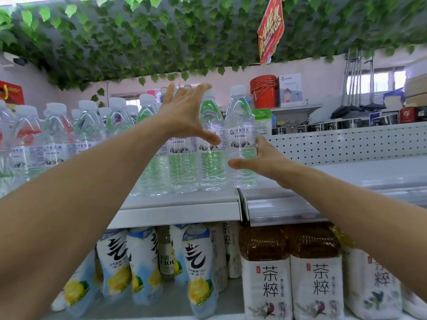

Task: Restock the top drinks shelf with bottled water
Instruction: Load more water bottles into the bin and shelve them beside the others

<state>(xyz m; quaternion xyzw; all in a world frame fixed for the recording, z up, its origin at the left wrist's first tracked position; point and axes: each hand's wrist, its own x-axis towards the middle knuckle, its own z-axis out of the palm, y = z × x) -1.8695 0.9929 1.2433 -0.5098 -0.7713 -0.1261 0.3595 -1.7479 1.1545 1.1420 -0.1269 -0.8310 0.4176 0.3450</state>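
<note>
Left hand (187, 114) spread wide, fingers up by caps, thumb slanting down across neighbouring bottle (211, 167); grips nothing. Right hand (263, 160) open, thumb straight in front of end water bottle (240, 132), fingers along its right side; contact uncertain, no closed grip. End water bottle upright, long axis vertical, white cap up, label toward camera, at right end of row on top shelf (184, 203), near front lip.

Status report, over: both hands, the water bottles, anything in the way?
Both open: left hand spread before the bottle row, right hand beside the end water bottle. It stands upright, right end of top shelf. Nothing in the way.
</note>
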